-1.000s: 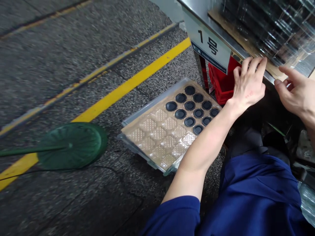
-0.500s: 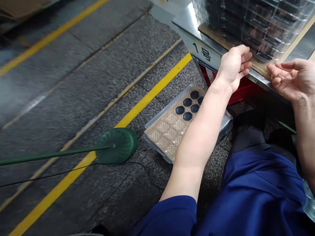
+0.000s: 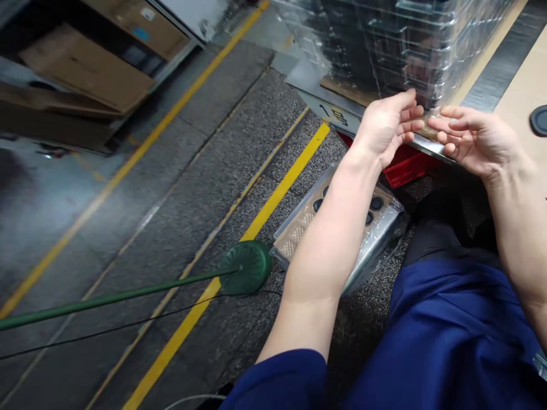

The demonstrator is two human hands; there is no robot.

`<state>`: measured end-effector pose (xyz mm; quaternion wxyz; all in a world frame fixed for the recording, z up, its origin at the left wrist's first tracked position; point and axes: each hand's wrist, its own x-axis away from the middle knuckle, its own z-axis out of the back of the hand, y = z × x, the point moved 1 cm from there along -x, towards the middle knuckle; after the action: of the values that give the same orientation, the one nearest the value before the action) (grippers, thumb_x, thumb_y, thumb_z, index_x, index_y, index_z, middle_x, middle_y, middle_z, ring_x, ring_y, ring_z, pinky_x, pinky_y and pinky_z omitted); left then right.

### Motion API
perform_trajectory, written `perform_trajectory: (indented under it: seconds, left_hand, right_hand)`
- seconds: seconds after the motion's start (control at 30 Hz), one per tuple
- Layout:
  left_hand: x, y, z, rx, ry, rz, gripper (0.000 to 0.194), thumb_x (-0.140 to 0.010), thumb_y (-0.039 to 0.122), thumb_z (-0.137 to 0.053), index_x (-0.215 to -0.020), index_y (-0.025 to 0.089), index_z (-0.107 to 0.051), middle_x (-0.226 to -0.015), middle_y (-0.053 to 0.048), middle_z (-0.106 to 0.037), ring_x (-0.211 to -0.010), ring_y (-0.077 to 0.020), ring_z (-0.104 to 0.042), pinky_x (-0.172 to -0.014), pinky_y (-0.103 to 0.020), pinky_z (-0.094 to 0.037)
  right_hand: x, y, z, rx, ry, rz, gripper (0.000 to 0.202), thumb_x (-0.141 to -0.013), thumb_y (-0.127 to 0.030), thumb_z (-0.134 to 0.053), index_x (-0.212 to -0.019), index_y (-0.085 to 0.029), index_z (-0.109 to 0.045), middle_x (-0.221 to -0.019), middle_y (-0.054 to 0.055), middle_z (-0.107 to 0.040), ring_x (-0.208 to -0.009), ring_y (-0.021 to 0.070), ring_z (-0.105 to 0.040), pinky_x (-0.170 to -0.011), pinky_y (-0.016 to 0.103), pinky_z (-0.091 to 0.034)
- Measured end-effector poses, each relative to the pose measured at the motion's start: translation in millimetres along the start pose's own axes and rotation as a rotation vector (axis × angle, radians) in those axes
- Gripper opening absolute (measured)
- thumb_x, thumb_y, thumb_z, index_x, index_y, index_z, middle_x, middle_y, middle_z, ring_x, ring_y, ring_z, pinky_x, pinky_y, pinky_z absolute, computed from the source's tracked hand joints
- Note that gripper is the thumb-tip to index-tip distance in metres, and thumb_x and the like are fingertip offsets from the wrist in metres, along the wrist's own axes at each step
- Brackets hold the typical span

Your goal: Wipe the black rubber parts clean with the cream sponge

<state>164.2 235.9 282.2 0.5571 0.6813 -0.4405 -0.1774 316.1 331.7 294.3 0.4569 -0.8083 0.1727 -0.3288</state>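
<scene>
Clear plastic trays (image 3: 410, 51), wrapped in film with dark parts inside, form a stack on a brown board (image 3: 346, 91) at the table's edge. By the stack's near corner, my left hand (image 3: 388, 122) has its fingers apart. My right hand (image 3: 474, 136) is close beside it, palm turned up, fingers loosely curled and apart. Neither hand shows anything held. Whether the fingertips touch the film or board at the corner is unclear.
Below the table, a tray with round black parts (image 3: 376, 203) sits on the floor, partly behind my left arm. A green round base with a pole (image 3: 245, 267) stands left of it. Cardboard (image 3: 94, 68) lies on a rack at upper left. A black round part (image 3: 539, 121) is at right.
The view has shifted, bringing the cardboard rack and the black part at right into sight. My hands are nearer each other at the stack's corner.
</scene>
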Motion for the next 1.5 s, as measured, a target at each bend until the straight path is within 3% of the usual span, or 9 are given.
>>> perform_trajectory:
  seconds: [0.2, 0.4, 0.57, 0.7, 0.83, 1.07, 1.2, 1.37, 1.5]
  left_hand:
    - [6.3, 1.2, -10.0, 0.12, 0.039, 0.124, 0.017, -0.093, 0.045, -0.07, -0.095, 0.027, -0.071, -0.101, -0.007, -0.081, -0.13, -0.0294, -0.066, -0.097, -0.034, -0.06]
    - [14.2, 7.7, -17.6, 0.116, 0.106, 0.114, 0.026, -0.093, 0.04, -0.07, -0.112, 0.022, -0.071, -0.111, -0.011, -0.079, -0.119, -0.0296, -0.072, -0.093, -0.036, -0.063]
    - [10.8, 3.9, -17.4, 0.068, 0.133, 0.103, 0.017, -0.093, 0.037, -0.07, -0.103, 0.024, -0.073, -0.107, -0.009, -0.081, -0.117, -0.0289, -0.073, -0.088, -0.036, -0.063]
    - [1.8, -8.1, -15.6, 0.043, 0.143, 0.097, 0.014, -0.088, 0.036, -0.076, -0.099, 0.027, -0.074, -0.099, -0.006, -0.082, -0.112, -0.027, -0.075, -0.089, -0.037, -0.062]
    - [-5.7, -17.6, -17.3, 0.029, 0.145, 0.089, 0.011, -0.084, 0.03, -0.078, -0.094, 0.029, -0.073, -0.094, -0.004, -0.082, -0.11, -0.0247, -0.076, -0.088, -0.036, -0.061]
    - [-8.9, -24.0, -17.7, 0.014, 0.148, 0.065, 0.007, -0.092, 0.032, -0.071, -0.086, 0.029, -0.071, -0.098, -0.001, -0.081, -0.13, -0.0247, -0.063, -0.093, -0.035, -0.056]
    - [-6.4, -20.7, -14.6, 0.012, 0.126, 0.064, 0.012, -0.098, 0.04, -0.067, -0.093, 0.03, -0.072, -0.102, 0.002, -0.082, -0.141, -0.025, -0.054, -0.1, -0.034, -0.052]
    - [-5.9, -16.5, -13.1, -0.046, 0.136, 0.008, 0.005, -0.09, 0.032, -0.073, -0.087, 0.028, -0.071, -0.114, 0.002, -0.081, -0.132, -0.027, -0.063, -0.089, -0.034, -0.057]
    - [-12.0, -25.2, -12.0, -0.063, 0.144, 0.019, 0.008, -0.088, 0.029, -0.073, -0.081, 0.029, -0.069, -0.102, 0.0, -0.082, -0.12, -0.0252, -0.07, -0.082, -0.034, -0.057]
  right_hand:
    - [-8.0, 8.4, 12.2, -0.073, -0.022, 0.023, 0.041, -0.066, -0.01, -0.075, -0.101, -0.023, -0.059, -0.099, 0.005, -0.072, -0.071, 0.0162, -0.066, -0.05, 0.025, -0.055]
    - [-6.5, 8.6, 14.1, -0.089, -0.024, 0.026, 0.035, -0.067, -0.011, -0.08, -0.087, -0.024, -0.054, -0.081, -0.001, -0.066, -0.061, 0.0139, -0.062, -0.049, 0.026, -0.05]
    - [-6.2, 8.4, 15.9, -0.07, 0.021, 0.065, 0.037, -0.066, -0.013, -0.081, -0.091, -0.026, -0.056, -0.081, -0.001, -0.066, -0.057, 0.0134, -0.058, -0.044, 0.024, -0.044]
    - [-5.7, 1.3, 13.0, -0.112, -0.023, 0.074, 0.043, -0.065, -0.016, -0.084, -0.098, -0.027, -0.059, -0.081, -0.001, -0.066, -0.058, 0.0143, -0.057, -0.045, 0.027, -0.048]
    - [-2.1, -14.7, 8.9, -0.138, -0.058, 0.062, 0.031, -0.071, -0.013, -0.081, -0.086, -0.026, -0.057, -0.077, -0.001, -0.063, -0.06, 0.0132, -0.055, -0.052, 0.027, -0.05]
    - [1.6, -37.8, 9.5, -0.087, -0.065, 0.112, 0.014, -0.085, -0.005, -0.057, -0.078, -0.017, -0.06, -0.083, 0.005, -0.063, -0.062, 0.0084, -0.049, -0.047, 0.02, -0.04]
    - [0.7, -42.8, 9.8, 0.004, -0.05, 0.12, 0.017, -0.086, -0.003, -0.058, -0.079, -0.019, -0.062, -0.084, 0.004, -0.064, -0.064, 0.0086, -0.051, -0.053, 0.022, -0.046]
    - [2.2, -45.8, 9.4, 0.125, -0.005, 0.142, 0.014, -0.081, -0.011, -0.064, -0.076, -0.024, -0.065, -0.088, 0.005, -0.067, -0.075, 0.016, -0.06, -0.063, 0.03, -0.054]
    - [4.1, -47.9, 7.2, 0.126, 0.016, 0.133, 0.016, -0.083, -0.01, -0.061, -0.073, -0.023, -0.065, -0.09, 0.004, -0.067, -0.071, 0.0114, -0.059, -0.066, 0.028, -0.054]
